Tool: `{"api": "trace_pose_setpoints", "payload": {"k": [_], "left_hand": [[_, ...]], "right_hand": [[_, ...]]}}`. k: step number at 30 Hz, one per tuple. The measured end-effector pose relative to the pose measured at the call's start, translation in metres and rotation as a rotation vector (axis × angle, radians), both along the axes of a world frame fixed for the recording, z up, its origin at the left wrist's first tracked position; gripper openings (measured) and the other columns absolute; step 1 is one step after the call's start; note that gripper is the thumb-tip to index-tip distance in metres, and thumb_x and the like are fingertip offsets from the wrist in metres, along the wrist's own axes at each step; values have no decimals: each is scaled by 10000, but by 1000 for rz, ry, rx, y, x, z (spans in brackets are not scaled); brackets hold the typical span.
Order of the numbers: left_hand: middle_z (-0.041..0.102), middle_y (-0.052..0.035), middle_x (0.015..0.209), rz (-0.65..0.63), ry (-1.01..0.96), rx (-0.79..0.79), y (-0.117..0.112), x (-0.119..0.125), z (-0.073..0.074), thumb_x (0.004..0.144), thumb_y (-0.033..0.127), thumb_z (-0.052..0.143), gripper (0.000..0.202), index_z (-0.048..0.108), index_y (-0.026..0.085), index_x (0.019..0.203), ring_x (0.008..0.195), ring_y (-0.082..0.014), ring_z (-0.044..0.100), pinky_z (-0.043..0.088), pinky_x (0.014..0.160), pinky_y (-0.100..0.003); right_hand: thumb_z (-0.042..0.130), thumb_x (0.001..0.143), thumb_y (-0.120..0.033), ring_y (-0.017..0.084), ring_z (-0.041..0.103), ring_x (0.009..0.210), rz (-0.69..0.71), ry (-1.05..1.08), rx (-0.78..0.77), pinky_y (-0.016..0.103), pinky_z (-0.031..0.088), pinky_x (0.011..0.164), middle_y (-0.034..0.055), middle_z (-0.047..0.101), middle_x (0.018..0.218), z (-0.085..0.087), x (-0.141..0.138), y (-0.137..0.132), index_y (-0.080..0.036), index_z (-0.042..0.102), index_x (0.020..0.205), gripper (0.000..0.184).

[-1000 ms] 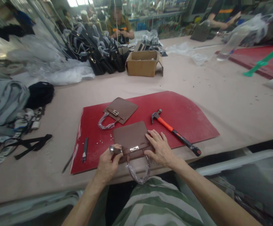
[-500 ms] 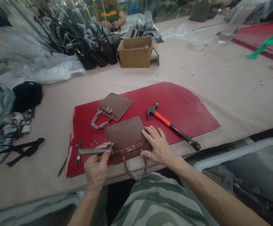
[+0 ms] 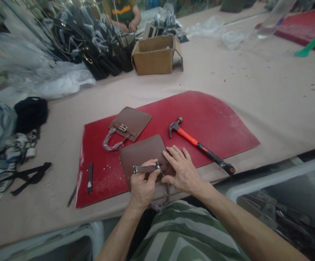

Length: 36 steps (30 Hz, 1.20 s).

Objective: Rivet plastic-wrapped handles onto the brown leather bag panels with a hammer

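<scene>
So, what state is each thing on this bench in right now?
left hand, closed around the metal tool.
metal tool, held level over the near bag.
right hand, open, spread flat on the near bag.
near bag, lying flat, pinned down.
far bag, lying flat, untouched.
hammer, lying on the red mat, untouched.
cardboard box, flaps open.

Work mat (image 3: 214,119) lies on the table (image 3: 255,83), at its near edge. On the mat's front sits the near handbag (image 3: 139,152), both hands on it: left hand (image 3: 142,186) at the bag's near side with a metal tool (image 3: 146,168) across it, right hand (image 3: 183,170) just to the right, flat on top. The far handbag (image 3: 132,121) lies just behind, slightly left. The hammer (image 3: 198,145) lies right of both bags. A slim tool (image 3: 89,177) lies by the mat's left edge. The cardboard box (image 3: 153,58) stands well behind, with a row of bags (image 3: 97,50) to its left.
</scene>
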<state>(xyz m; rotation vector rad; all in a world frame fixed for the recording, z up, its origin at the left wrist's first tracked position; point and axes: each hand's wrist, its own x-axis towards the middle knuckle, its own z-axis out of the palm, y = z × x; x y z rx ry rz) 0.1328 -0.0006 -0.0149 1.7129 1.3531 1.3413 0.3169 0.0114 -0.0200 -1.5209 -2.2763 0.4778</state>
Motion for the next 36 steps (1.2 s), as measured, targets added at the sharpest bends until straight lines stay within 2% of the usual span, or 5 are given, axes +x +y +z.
{"api": "trace_pose_setpoints", "payload": {"k": [4,11,25,33,36], "left_hand": [[763,-83,1060,-5,37,-4,1,0,-2,857,171,680,144,709,178,998,999,-205,728,595,925,-363],[772,-79,1045,17,91,-19,4,2,-2,861,190,680,138,722,179,992,994,-214,732,596,928,-375],[765,-80,1046,-26,144,-3,7,4,-1,869,175,664,125,714,172,983,999,-211,728,584,945,-372],[756,-88,1053,11,102,-94,8,1,-3,873,185,654,122,703,167,984,1005,-211,717,582,928,-369],[749,-97,1072,25,62,-142,8,-1,-6,871,197,657,122,699,165,981,1024,-216,711,579,927,-366]], "right_hand": [[821,707,-527,389,299,1466,2,20,1,621,200,1188,219,400,1551,-1,0,1,-116,437,1485,960],[824,698,-560,399,318,1454,9,5,-17,639,216,1177,214,413,1545,3,1,2,-116,523,1415,895],[814,721,-537,389,301,1462,9,67,1,632,196,1186,215,422,1538,-1,1,2,-118,524,1409,856],[742,803,-498,379,274,1476,40,57,-18,614,182,1197,190,414,1551,0,5,1,-135,517,1420,750],[762,765,-546,396,277,1469,52,53,-44,621,176,1195,204,409,1549,3,6,2,-117,515,1417,819]]}}
